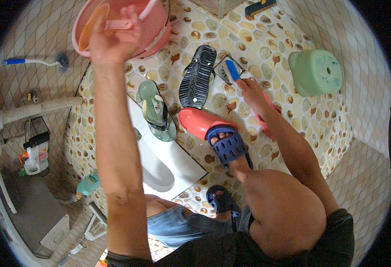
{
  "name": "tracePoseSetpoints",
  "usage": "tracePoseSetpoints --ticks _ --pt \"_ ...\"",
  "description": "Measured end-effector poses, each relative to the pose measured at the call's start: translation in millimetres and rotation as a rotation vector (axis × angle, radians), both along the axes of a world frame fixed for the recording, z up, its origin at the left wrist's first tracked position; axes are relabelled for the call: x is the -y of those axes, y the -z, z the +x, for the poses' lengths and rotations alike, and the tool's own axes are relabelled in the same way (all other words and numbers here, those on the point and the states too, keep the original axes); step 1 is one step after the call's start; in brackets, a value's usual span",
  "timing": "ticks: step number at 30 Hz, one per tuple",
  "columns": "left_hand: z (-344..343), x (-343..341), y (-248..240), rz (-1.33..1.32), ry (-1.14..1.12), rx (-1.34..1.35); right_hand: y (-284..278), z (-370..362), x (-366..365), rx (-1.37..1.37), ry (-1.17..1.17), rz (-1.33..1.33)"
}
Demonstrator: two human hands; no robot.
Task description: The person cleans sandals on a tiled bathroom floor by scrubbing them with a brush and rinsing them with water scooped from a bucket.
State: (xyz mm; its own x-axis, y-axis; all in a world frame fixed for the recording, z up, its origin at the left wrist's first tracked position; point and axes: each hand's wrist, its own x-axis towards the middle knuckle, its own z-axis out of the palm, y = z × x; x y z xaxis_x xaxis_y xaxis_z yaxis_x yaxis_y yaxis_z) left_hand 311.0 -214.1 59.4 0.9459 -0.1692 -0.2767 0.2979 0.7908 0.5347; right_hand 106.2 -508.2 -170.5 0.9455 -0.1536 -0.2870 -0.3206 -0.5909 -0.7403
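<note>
1. A home bathroom or washroom: the floor (266,53) is laid with small patterned tiles printed with shells and leaves, and the walls (364,102) are tiled too.
2. A white squat toilet pan (160,164) is set into the floor, with a toilet brush (44,61) lying near the wall.
3. A pink bucket (128,26), a green plastic stool (315,71), loose slippers (197,75) and a wire rack of cleaning bottles (37,151) stand around.
</note>
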Motion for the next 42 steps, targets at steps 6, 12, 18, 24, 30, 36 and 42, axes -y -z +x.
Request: tracePoseSetpoints --ticks 6,12,18,24,30,36,42 --pt "59 -108 4 0.371 0.41 -0.16 -7 1 -9 -0.12 0.182 0.137" --pt "26 -112 -27 2.055 0.351 0.115 -3 -6 -18 -0.011 0.125 0.099" --pt "20 -108 -38 0.628 0.622 -0.023 13 -3 -5 -0.08 0.04 0.147" --pt "47 -126 -22 1.71 0.318 0.099 -2 0 -25 -0.124 0.09 0.226" --pt "77 -126 -25 2.054 0.526 0.265 -7 4 -15 -0.156 0.065 0.211" --pt "76 -121 -30 1.285 0.631 -0.127 21 -5 -12 -0.079 0.064 0.143" --pt "11 -129 -18 0.379 0.529 0.179 11 -3 -20 -0.011 0.091 0.286"
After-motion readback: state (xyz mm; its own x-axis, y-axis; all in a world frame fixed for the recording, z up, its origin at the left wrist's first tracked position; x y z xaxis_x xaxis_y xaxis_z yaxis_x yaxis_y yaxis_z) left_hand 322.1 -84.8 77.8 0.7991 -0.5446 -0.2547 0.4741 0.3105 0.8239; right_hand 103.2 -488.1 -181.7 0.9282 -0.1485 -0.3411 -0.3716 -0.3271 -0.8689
